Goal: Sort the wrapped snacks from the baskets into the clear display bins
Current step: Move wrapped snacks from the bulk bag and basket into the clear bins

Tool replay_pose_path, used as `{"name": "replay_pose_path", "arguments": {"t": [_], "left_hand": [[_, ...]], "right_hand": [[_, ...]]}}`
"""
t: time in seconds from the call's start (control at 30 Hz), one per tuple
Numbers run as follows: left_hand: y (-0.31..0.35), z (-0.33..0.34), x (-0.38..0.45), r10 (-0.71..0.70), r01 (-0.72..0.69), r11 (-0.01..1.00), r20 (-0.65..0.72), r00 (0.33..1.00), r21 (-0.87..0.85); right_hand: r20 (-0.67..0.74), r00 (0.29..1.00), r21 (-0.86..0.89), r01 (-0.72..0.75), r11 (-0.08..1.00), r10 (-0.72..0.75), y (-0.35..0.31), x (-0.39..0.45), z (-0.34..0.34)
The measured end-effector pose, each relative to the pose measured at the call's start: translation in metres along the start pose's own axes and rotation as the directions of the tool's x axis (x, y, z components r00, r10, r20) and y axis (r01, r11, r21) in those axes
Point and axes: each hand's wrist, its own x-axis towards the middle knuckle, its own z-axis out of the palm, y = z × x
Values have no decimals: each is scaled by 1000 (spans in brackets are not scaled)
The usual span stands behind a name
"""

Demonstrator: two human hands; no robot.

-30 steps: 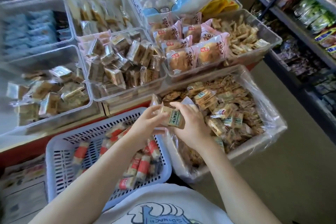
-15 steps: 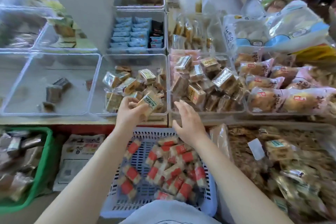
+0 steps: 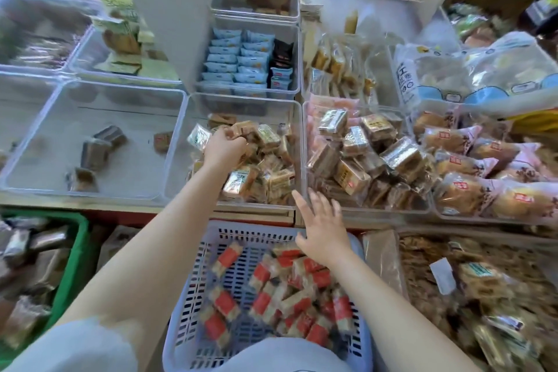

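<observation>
Now my left hand [image 3: 225, 146] is down inside the clear bin [image 3: 297, 148] just beyond the lavender basket [image 3: 178, 296], fingers curled among the tan wrapped snacks [image 3: 241, 183] piled there; whether it grips one I cannot tell. Half a second ago it held a snack above that bin's near rim. My right hand [image 3: 321, 228] hovers over the basket's far edge, fingers spread, empty, likely ready for the red-labelled packets [image 3: 262, 300].

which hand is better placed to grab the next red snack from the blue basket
Probably the right hand: it hovers open over the blue basket's far rim, just above the red-wrapped snacks. The left hand is busy inside the clear bin.
</observation>
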Motion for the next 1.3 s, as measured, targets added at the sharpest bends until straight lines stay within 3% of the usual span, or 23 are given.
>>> {"name": "replay_pose_path", "arguments": {"t": [0.2,0.3,0.4,0.57,0.7,0.8,0.87,0.97,1.17,1.23,1.3], "left_hand": [[-5,12,-41,230,-230,963,15,973,142],[-10,30,-82,288,-310,935,141,947,172],[-18,62,-120,299,-391,890,349,888,234],[-22,131,-174,210,-559,739,660,721,376],[-15,184,-220,233,-710,594,764,602,378],[-9,212,-247,251,-741,580,790,559,339],[-7,226,-261,253,-759,556,801,543,339],[-6,243,-274,232,-791,489,819,525,369],[-5,257,-288,234,-830,397,831,504,391],[-9,258,-289,252,-833,396,826,503,386],[-12,257,-287,302,-827,428,805,511,365]], "right_hand": [[22,1000,24,15,1000,-15,3,1,-3],[-106,994,190,36,981,-16,3,-11,-7],[-366,920,372,6,928,141,14,-51,2],[-433,766,477,-252,842,475,92,-137,45],[-253,605,449,-618,646,755,165,-202,65],[-115,464,387,-794,469,879,207,-239,82],[-29,461,353,-825,441,887,226,-258,99],[43,499,295,-834,466,866,239,-271,122],[-143,423,484,-759,436,895,245,-273,95],[-116,417,685,-623,376,902,236,-275,75],[23,524,902,-378,208,851,218,-271,50]]}}
